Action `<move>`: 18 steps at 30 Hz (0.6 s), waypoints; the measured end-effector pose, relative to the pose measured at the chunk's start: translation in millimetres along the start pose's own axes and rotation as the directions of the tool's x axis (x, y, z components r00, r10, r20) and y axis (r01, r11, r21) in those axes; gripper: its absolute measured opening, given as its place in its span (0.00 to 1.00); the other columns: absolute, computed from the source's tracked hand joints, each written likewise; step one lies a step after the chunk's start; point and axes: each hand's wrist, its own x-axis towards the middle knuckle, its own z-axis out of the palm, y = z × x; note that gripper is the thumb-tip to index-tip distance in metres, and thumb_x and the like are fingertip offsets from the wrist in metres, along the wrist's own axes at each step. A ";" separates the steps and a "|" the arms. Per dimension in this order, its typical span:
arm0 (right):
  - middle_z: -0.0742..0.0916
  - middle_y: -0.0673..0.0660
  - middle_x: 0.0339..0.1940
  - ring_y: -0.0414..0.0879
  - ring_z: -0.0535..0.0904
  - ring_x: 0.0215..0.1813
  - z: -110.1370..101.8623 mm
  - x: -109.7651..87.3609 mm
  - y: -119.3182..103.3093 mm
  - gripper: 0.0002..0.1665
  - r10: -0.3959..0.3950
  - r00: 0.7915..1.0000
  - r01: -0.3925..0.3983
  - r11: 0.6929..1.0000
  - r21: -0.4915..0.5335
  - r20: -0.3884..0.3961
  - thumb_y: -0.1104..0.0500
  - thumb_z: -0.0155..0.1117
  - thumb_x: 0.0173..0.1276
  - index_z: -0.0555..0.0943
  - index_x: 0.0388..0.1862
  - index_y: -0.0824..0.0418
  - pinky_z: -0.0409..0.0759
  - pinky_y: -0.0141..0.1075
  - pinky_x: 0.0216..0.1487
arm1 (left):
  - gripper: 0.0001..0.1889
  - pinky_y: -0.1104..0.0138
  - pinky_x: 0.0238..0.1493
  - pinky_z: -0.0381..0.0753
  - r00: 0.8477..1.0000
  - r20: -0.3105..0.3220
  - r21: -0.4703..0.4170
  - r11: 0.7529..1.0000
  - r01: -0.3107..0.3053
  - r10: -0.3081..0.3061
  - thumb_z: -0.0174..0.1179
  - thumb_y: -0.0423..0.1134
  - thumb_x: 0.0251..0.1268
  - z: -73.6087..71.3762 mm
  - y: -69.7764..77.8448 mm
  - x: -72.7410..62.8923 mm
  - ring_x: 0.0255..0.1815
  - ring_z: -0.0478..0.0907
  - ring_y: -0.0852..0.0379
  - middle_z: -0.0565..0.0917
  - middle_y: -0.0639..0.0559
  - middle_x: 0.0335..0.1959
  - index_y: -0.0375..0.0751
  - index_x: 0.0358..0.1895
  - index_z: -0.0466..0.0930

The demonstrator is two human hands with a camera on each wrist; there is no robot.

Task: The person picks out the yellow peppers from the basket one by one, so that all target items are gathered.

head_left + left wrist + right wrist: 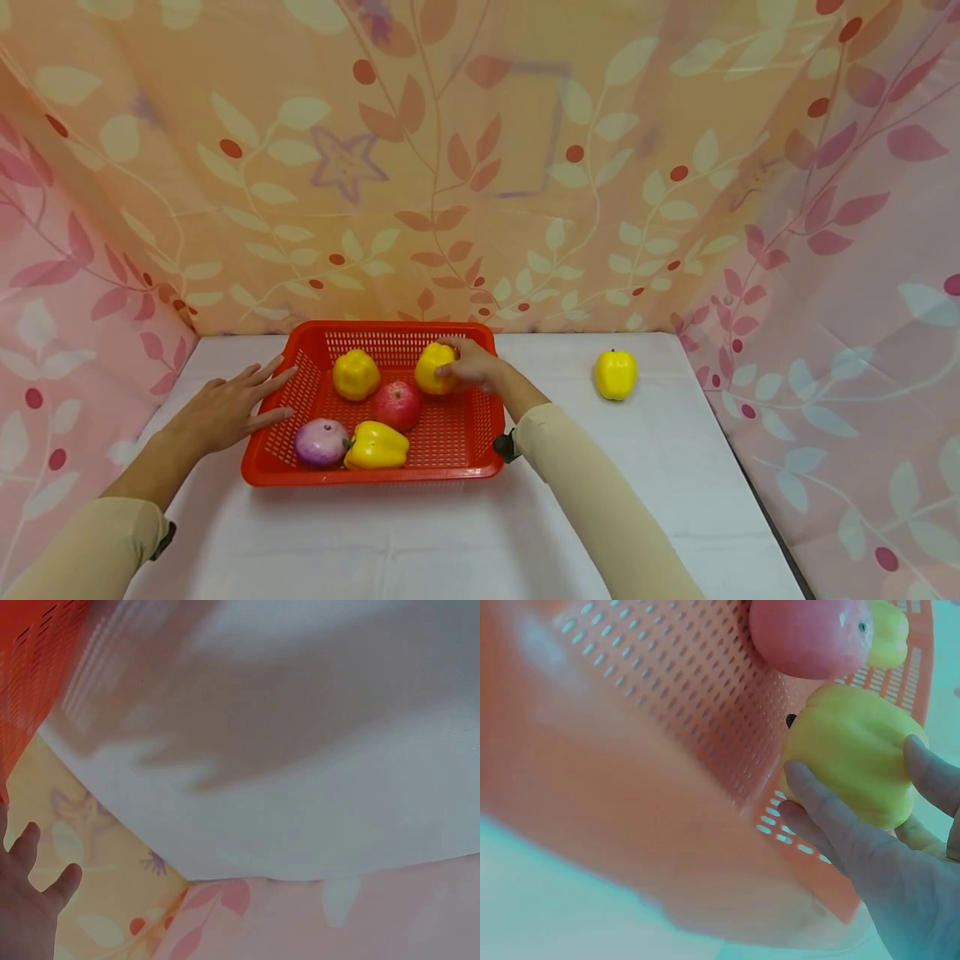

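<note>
In the head view, my right hand [474, 365] reaches over the right side of a red plastic basket [450, 475] and grips a yellow bell pepper [433, 369]. The right wrist view shows fingers and thumb curled round that yellow bell pepper [851, 750], whose dark stem points away from the palm. My left hand [232, 406] lies at the basket's left rim with its fingers spread and straight. Inside the basket are another yellow pepper [356, 375] at the back, a red pomegranate-like fruit [398, 406], a purple-white round eggplant [321, 442] and a yellow bell pepper lying on its side [377, 446].
One more yellow bell pepper [616, 374] stands on the white table [600, 467] to the right of the basket. Flower-patterned cloth [450, 167] hangs at the back and on both sides of the table.
</note>
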 end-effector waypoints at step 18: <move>0.74 0.62 0.62 0.55 0.76 0.57 -39.1 -39.9 -18.2 0.37 -0.171 0.978 0.184 0.977 -0.110 0.116 0.65 0.64 0.70 0.63 0.76 0.57 0.81 0.48 0.59 | 0.42 0.27 0.60 0.62 1.000 0.007 -0.003 1.000 -0.004 0.004 0.54 0.63 0.68 -0.4 1.3 -0.4 0.71 0.58 0.25 0.55 0.36 0.78 0.47 0.79 0.55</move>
